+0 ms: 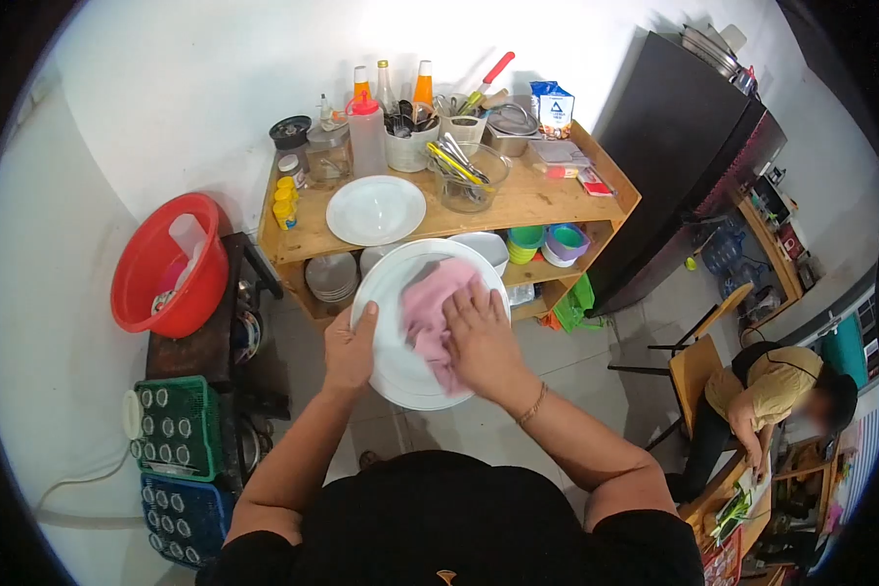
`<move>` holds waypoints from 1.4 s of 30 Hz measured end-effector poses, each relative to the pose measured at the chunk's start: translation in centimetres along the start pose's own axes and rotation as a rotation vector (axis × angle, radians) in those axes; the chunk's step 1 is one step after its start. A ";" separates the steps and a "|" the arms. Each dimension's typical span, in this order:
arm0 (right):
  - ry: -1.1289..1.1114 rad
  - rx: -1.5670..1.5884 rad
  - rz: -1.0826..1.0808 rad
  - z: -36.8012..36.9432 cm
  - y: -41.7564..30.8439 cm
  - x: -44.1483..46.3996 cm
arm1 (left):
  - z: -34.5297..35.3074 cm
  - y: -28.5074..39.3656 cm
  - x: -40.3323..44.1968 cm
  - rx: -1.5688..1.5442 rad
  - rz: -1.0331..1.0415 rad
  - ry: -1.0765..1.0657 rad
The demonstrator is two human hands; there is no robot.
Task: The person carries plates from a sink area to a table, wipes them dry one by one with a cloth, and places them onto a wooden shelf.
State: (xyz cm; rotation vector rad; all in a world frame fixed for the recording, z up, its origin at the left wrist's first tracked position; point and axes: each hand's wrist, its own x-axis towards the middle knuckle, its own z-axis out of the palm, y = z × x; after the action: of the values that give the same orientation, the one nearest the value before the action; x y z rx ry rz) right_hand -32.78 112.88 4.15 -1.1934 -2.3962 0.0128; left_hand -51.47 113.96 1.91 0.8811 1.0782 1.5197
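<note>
A person in a black top holds a big white plate [383,373] just in front of the wooden surface [308,244]. The left hand [350,352] pinches the side of the plate, with the thumb on top; its other fingers are mostly hidden. The right hand [481,342] is open and lies flat, pressing a pink cloth [428,311] onto the plate. The cloth is bunched up and a bit blurry.

On the wooden surface, near its front edge, sits another white plate [376,210]. On the right part of the wooden surface, a glass bowl [471,202] holds spoons and other tools. At the back of the wooden surface stand a bottle with a pink top [367,142] and a blue and white packet [554,109]. Green bowls [525,237] sit on the shelf under the wooden surface.

To the left of the wooden surface is a red tub [178,314]. To its right is a tall dark fridge [659,146]. Farther right of the wooden surface, another person [776,386] bends over something green [732,513].
</note>
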 end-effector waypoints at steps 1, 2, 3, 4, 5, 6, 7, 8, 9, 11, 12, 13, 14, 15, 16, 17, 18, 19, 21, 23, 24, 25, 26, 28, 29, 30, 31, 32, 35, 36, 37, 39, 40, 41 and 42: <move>0.100 -0.016 0.051 0.8 0.5 0.6 | 0.3 0.1 -0.1 0.024 0.038 -0.027; 0.202 -0.031 0.107 1.7 0.8 0.6 | 0.6 0.1 -0.4 0.051 0.073 -0.058; 0.144 -0.086 0.063 2.6 0.2 1.3 | 0.3 0.4 -0.3 0.084 0.027 -0.085; 0.061 0.032 0.027 3.0 -0.5 1.9 | 0.4 0.7 -0.2 0.079 0.035 -0.092; 0.137 0.091 -0.011 3.5 -1.8 1.9 | 0.3 1.0 -0.5 0.183 0.070 -0.119; 0.210 0.157 -0.046 3.9 -2.6 1.7 | 0.1 1.2 -0.9 0.291 0.100 -0.143; 0.210 0.161 -0.044 3.8 -2.3 1.9 | -0.1 1.5 -1.1 0.295 0.098 -0.143; 0.233 0.107 -0.155 3.3 -1.5 2.3 | -0.3 1.8 -1.3 0.323 0.120 -0.111; 0.257 0.050 -0.269 2.9 -0.7 2.6 | -0.4 1.9 -1.4 0.348 0.146 -0.079; 0.144 0.028 -0.175 2.3 1.0 2.4 | -0.4 1.5 -1.3 0.341 0.184 -0.046; 0.026 0.007 -0.082 2.2 1.5 2.1 | -0.3 1.3 -1.4 0.330 0.219 -0.010; 0.242 -0.053 -0.099 2.6 1.8 1.8 | 0.0 1.0 -1.6 0.325 0.217 -0.005; 0.235 -0.052 -0.107 2.7 1.3 1.5 | 0.7 0.9 -1.9 0.305 0.229 0.011; 0.194 -0.081 0.023 2.8 0.4 1.0 | 1.3 0.7 -2.2 0.289 0.241 0.029; 0.150 -0.106 0.159 3.2 -0.5 0.4 | 1.6 0.3 -2.5 0.293 0.235 0.036; 0.116 -0.028 0.240 3.8 -1.0 0.0 | 2.0 -0.2 -2.5 0.270 0.248 0.071; 0.116 -0.027 0.239 4.3 -1.8 -0.8 | 2.2 -0.6 -2.3 0.244 0.264 0.105; 0.033 0.117 0.229 4.7 -2.8 -1.9 | 2.2 -0.6 -2.0 0.244 0.262 0.104; -0.050 0.255 0.227 3.7 -3.2 -2.2 | 1.8 -0.5 -1.0 0.366 0.426 0.140; -0.405 0.891 0.280 1.8 -2.6 -1.2 | 1.4 -0.5 -0.2 0.370 0.354 0.161; -0.402 0.891 0.282 0.6 -2.4 -0.7 | 1.0 -0.5 0.2 0.382 0.289 0.183; -0.332 1.157 0.332 -0.8 -1.9 -0.3 | 0.3 -1.6 1.0 0.296 0.253 0.185; -0.252 1.417 0.375 -2.3 -1.4 0.2 | 0.3 -1.5 1.1 0.294 0.259 0.180; -0.093 1.228 0.265 -6.2 -0.2 1.2 | 0.3 -1.7 0.4 0.132 0.184 0.034; 0.051 1.035 0.156 -7.4 0.2 1.5 | 0.6 -1.9 0.1 0.128 0.181 0.029; 0.053 1.031 0.161 -7.6 0.0 1.9 | 0.8 -2.0 -0.2 0.146 0.176 -0.062; 0.230 0.630 -0.067 -7.3 -0.7 2.5 | 1.2 -2.1 -0.6 0.164 0.171 -0.153; 0.390 0.215 -0.284 -6.8 -1.4 3.2 | 1.6 -2.3 -1.2 0.163 0.169 -0.161; 0.421 0.109 -0.282 -2.0 -0.9 3.8 | 1.6 -1.2 -2.9 1.254 0.958 -0.344; 0.454 0.177 -0.287 -1.4 -0.2 4.2 | 2.1 -0.8 -3.4 1.255 0.965 -0.345; 0.414 0.092 -0.228 -1.3 0.8 4.3 | 3.1 -0.8 -3.8 0.863 0.627 -0.301; 0.315 -0.062 0.081 -0.9 2.2 5.3 | 3.9 0.3 -4.3 0.504 0.183 -0.229; 0.447 0.009 0.176 0.2 4.2 5.5 | 4.0 0.2 -4.4 0.511 0.178 -0.226; 0.581 0.078 0.271 1.2 6.2 5.3 | 4.2 0.1 -4.4 0.384 0.165 -0.159; 0.577 0.080 0.270 1.1 7.1 5.0 | 4.4 0.0 -4.4 0.254 0.151 -0.090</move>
State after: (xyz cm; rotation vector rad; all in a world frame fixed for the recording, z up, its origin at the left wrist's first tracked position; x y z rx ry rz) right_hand -30.48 121.33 3.65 -1.2664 -1.7147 -0.1308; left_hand -46.55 110.46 3.33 1.2186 1.1767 1.4705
